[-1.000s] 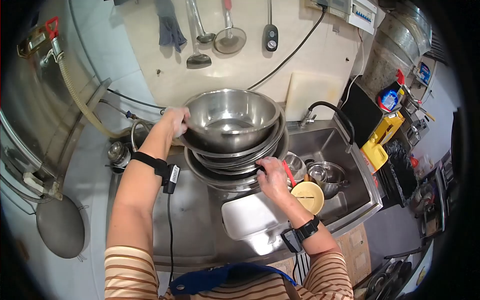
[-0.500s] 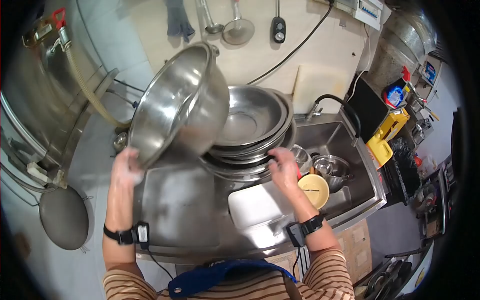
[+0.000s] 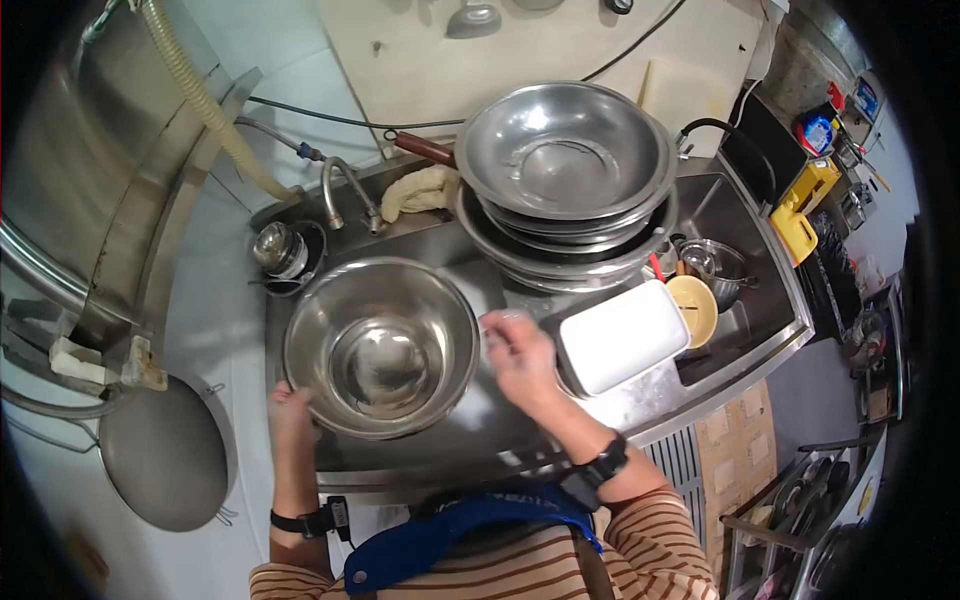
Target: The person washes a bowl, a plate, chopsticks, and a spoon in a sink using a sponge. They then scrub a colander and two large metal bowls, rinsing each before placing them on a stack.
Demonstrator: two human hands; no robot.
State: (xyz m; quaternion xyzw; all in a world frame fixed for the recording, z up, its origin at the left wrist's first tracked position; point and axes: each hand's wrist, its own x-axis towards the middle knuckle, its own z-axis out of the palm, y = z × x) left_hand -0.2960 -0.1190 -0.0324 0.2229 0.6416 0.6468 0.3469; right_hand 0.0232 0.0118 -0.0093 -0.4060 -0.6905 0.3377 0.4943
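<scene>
A deep stainless steel basin (image 3: 455, 305) sits upright and nearly level over the left side of the sink. At its near left rim, my left hand (image 3: 291, 415) has its fingers closed on the edge, slightly blurred. My right hand (image 3: 524, 362) is just off the basin's right side, fingers bent and apart, with nothing visible in them. Behind it rises a stack of wide steel basins (image 3: 565, 150). A white rectangular tray (image 3: 625, 335) lies right of my right hand.
A faucet (image 3: 340, 195) and a yellowish cloth (image 3: 415, 192) are at the sink's back edge. A small pot (image 3: 300, 275) with metal ware stands at the left. A yellow bowl (image 3: 697, 310) and a steel pot (image 3: 730, 270) occupy the right basin. A round strainer (image 3: 165, 455) hangs at far left.
The large basin has come down from a raised, tilted position beside the stack to lie level at the left. Both hands moved with the view; my right hand left the stack's side.
</scene>
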